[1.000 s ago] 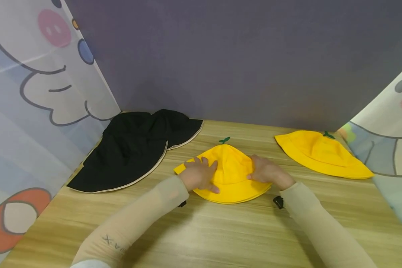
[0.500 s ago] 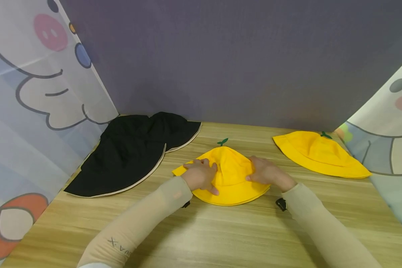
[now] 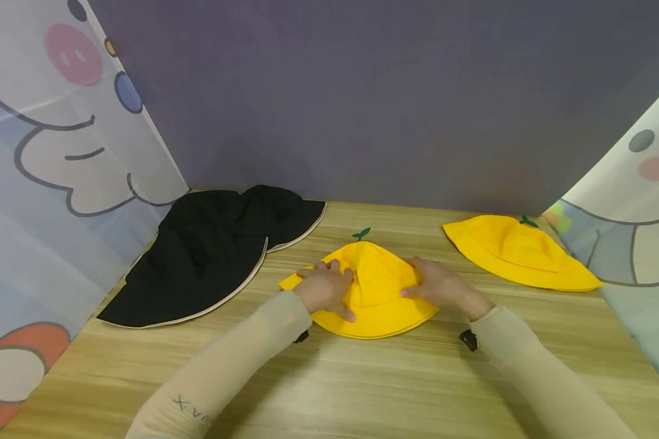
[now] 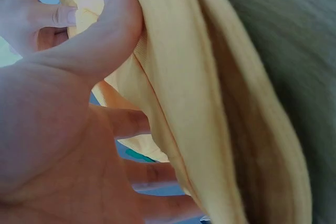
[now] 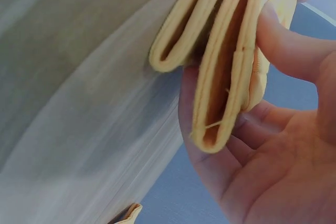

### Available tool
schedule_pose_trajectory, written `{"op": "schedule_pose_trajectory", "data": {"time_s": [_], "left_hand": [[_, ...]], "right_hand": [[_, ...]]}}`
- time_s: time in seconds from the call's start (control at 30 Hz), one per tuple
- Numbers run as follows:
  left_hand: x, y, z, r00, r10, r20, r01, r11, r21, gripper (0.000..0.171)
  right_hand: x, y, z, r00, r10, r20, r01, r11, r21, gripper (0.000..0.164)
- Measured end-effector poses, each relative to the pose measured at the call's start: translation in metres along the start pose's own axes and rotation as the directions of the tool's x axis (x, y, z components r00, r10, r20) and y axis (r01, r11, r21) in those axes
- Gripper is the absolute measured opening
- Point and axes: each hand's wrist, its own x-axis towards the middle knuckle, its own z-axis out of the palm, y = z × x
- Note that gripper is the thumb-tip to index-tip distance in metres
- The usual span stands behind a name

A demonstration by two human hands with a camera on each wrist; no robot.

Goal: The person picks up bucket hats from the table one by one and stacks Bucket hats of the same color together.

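A yellow bucket hat (image 3: pixel 370 280) with a green sprout on its crown lies folded flat in the middle of the table. Across its left part my left hand (image 3: pixel 324 289) rests with spread, fairly straight fingers; the thumb (image 4: pixel 118 22) lies against the brim. At the hat's right corner, my right hand (image 3: pixel 442 285) grips the fabric. The right wrist view has its thumb (image 5: pixel 286 40) on one side and fingers curled round the layered brim edge (image 5: pixel 215 114) on the other. Some fingertips of both hands are hidden by cloth in the wrist views.
Two black hats (image 3: pixel 198 262) with pale brim edging overlap at the back left. Another yellow hat (image 3: pixel 518 253) with a green sprout lies at the back right. A grey panel (image 3: pixel 362 103) stands behind the wooden table (image 3: pixel 362 390), with cartoon-printed sheets (image 3: pixel 60 183) at both sides.
The head view has shifted slightly, so everything sits a little further left. Both hands stay on the middle yellow hat; the right wrist has moved slightly outward.
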Motion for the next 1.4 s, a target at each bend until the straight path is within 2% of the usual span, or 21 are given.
{"op": "schedule_pose_trajectory", "data": {"time_s": [0.2, 0.4, 0.73, 0.93, 1.1, 1.4], "left_hand": [[0.001, -0.002, 0.000, 1.000, 0.024, -0.006, -0.024, 0.999, -0.022, 0.094], [0.005, -0.001, 0.001, 0.999, 0.043, -0.007, -0.043, 0.999, -0.032, 0.094], [0.008, 0.000, 0.000, 0.999, 0.032, 0.018, -0.032, 0.999, -0.020, 0.095], [0.009, 0.003, -0.001, 0.999, 0.020, 0.037, -0.019, 1.000, -0.002, 0.095], [0.009, 0.003, -0.002, 0.999, 0.023, 0.039, -0.023, 1.000, 0.000, 0.095], [0.010, 0.002, -0.003, 0.999, 0.033, 0.042, -0.033, 0.999, 0.002, 0.095]], "right_hand": [[-0.006, -0.001, 0.003, 0.999, -0.022, -0.037, 0.022, 1.000, 0.002, 0.072], [-0.011, -0.001, 0.004, 0.999, -0.006, -0.041, 0.006, 1.000, -0.004, 0.072], [-0.010, 0.003, 0.006, 0.999, 0.028, -0.039, -0.027, 1.000, 0.007, 0.074], [-0.014, 0.008, 0.006, 0.997, 0.053, -0.058, -0.049, 0.996, 0.070, 0.070], [-0.018, 0.016, 0.001, 0.996, 0.079, -0.048, -0.073, 0.991, 0.115, 0.057], [-0.028, 0.037, -0.020, 0.994, 0.086, -0.068, -0.079, 0.992, 0.101, 0.052]]}}
